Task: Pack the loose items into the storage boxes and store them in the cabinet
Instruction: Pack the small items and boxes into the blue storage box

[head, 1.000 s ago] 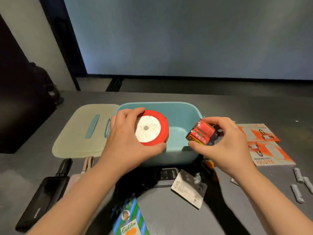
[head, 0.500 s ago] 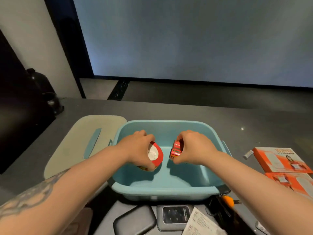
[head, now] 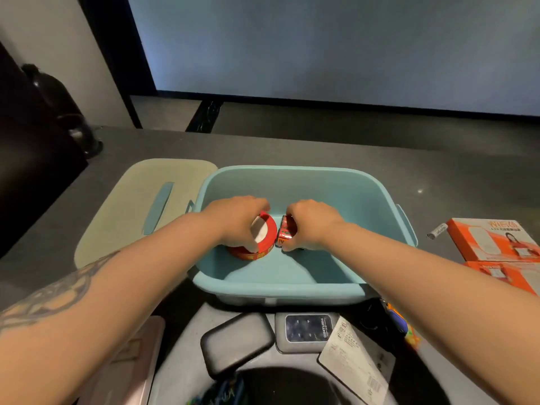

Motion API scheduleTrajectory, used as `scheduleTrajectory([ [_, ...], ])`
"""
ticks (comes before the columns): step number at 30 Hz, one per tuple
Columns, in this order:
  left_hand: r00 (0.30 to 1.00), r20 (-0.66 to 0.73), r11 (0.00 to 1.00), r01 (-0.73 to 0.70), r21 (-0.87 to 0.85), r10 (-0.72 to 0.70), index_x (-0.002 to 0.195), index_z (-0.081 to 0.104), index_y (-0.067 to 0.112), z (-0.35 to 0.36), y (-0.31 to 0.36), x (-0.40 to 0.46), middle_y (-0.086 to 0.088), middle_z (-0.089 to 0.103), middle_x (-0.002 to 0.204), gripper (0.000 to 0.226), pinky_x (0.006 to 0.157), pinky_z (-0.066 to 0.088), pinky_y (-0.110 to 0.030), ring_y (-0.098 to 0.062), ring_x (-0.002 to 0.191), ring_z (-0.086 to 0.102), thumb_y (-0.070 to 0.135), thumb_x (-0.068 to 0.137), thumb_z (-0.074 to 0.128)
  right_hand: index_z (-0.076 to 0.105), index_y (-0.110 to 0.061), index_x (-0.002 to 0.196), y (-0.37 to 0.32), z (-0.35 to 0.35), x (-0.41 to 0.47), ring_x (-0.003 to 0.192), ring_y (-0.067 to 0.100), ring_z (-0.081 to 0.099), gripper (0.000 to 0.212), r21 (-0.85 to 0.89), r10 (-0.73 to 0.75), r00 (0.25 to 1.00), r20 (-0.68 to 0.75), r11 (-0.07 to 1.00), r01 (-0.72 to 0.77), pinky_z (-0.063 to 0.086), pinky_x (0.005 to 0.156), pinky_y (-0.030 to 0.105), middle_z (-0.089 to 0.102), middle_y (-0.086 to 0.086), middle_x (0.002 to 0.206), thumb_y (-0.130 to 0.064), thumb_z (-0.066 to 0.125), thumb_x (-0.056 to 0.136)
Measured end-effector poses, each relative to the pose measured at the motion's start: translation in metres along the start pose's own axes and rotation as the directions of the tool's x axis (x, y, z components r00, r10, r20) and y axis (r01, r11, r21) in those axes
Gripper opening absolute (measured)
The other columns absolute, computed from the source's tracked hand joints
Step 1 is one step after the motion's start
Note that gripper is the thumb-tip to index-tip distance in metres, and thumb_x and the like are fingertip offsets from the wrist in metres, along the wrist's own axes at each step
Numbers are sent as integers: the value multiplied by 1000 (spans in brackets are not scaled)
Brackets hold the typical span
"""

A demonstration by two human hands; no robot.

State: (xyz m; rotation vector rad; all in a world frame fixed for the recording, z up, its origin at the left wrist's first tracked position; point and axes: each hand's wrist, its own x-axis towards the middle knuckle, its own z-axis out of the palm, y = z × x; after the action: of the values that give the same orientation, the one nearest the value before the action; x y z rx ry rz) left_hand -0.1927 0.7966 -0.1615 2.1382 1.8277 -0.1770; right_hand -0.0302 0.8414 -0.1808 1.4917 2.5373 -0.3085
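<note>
A light blue storage box [head: 277, 292] stands open on the dark table. Both my hands reach down inside it. My left hand [head: 236, 217] grips a red tape roll [head: 264, 241] with a white core, which rests low at the box floor. My right hand [head: 314, 225] holds a small red battery pack [head: 285, 232] right beside the roll. The pale green lid [head: 117, 217] of the box lies flat to the left, with a blue handle strip on top.
Two orange flat boxes [head: 493, 244] and a small white battery [head: 437, 230] lie on the right. In front of the box lie a dark pouch [head: 236, 343], a grey device [head: 306, 331], a white card [head: 356, 358] and a pink case [head: 128, 358]. A dark bottle [head: 67, 112] stands far left.
Both hands have gone from above the box rim down into it, carrying the tape roll and the battery pack to its floor. The view has shifted forward over the box.
</note>
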Motion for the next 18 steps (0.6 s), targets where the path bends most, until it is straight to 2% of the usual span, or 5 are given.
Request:
scheduleTrajectory([
  [6,837,-543,916,-169,-363,-60,115,58,29,-6,22,-76,11,62,110,32,89,46,-31,-8,100,57,28,84,65,53,-26,126,0,-26,-76,113,16,55,58,289,-45,941,-336,946,148,47,91,37,59,-6,125,-42,73,75],
  [9,687,-720,857,-306,-414,-103,99,63,25,16,37,-132,15,62,93,18,78,41,-16,-1,86,57,18,82,64,60,-24,116,-8,-7,-140,105,10,57,40,363,-83,803,-590,862,355,46,88,31,63,-12,111,-25,69,77],
  [12,653,-746,838,-328,-437,-133,94,64,24,56,49,-169,18,59,87,17,75,39,-10,3,83,55,15,80,62,65,-16,106,-15,36,-186,99,15,57,31,269,-106,609,-786,829,491,43,87,29,64,-8,104,-9,66,76],
  [14,710,-686,837,-272,-475,-158,95,64,26,87,52,-178,19,59,90,21,78,40,-10,3,87,56,11,79,65,68,-14,101,-16,67,-198,96,17,59,28,268,-124,630,-767,830,489,46,83,33,65,-5,100,-5,67,75],
  [18,828,-504,869,-43,-493,-245,106,64,26,135,50,-174,13,61,109,28,92,42,-29,-9,106,55,21,79,69,65,-19,114,-15,110,-193,114,18,53,38,285,-116,854,-507,912,294,44,96,37,62,-6,118,-22,74,77],
])
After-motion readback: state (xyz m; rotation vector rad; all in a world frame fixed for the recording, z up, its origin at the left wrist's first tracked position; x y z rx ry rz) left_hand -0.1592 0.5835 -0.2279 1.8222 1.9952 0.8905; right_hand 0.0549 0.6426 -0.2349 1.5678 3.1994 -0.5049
